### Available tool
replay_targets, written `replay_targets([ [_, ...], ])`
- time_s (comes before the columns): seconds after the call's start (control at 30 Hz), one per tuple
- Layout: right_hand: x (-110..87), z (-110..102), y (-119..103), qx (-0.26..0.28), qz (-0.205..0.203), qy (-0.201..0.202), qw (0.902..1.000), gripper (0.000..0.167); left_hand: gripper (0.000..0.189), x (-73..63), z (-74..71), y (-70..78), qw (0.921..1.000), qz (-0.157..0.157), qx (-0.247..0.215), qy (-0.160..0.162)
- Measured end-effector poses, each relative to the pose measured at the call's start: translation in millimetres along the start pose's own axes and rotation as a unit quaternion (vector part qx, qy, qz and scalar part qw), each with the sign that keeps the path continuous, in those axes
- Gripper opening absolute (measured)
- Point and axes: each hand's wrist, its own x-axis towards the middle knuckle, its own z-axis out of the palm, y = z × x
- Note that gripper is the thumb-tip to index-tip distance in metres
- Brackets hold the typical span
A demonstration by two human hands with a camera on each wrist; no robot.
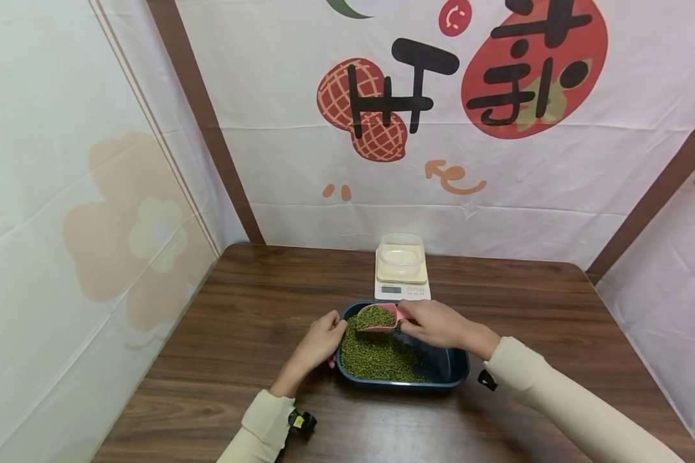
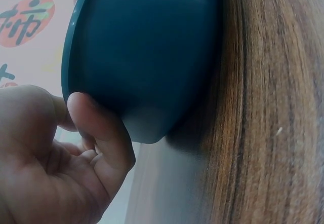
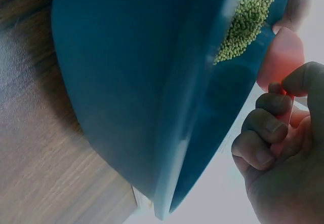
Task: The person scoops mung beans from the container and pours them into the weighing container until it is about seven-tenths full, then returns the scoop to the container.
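A dark blue basin (image 1: 402, 386) on the table holds a heap of green mung beans (image 1: 376, 360), gathered mostly toward its left side. My left hand (image 1: 320, 337) grips the basin's left rim; the left wrist view shows the thumb and fingers (image 2: 104, 133) curled at the basin's edge. With my right hand (image 1: 440, 325) I hold a pink scoop (image 1: 395, 315) by its handle, over the basin. The scoop is filled with beans and tilts little. In the right wrist view the fingers wrap the handle and the scoop (image 3: 284, 57) shows from behind.
Behind the basin stands a white kitchen scale (image 1: 402, 292) with a clear plastic container (image 1: 401, 257) on its platform. The brown wooden table (image 1: 237, 360) backs onto a printed white cloth (image 1: 289, 161). A black strap piece (image 1: 488, 381) hangs by the right wrist.
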Motion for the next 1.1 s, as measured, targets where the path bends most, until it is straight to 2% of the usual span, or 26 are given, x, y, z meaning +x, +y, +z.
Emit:
replay_targets([
  [0.73,-16.3,-16,10,0.001,0.01,0.038,0.9992,0.01,0.028,0.2,1.1,0.4,1.0,-0.002,-0.004,0.004],
  [1.1,-16.6,-22,17,-0.001,0.008,0.076,0.997,0.009,0.028,2.7,1.8,0.0,1.0,-0.004,-0.002,0.003],
])
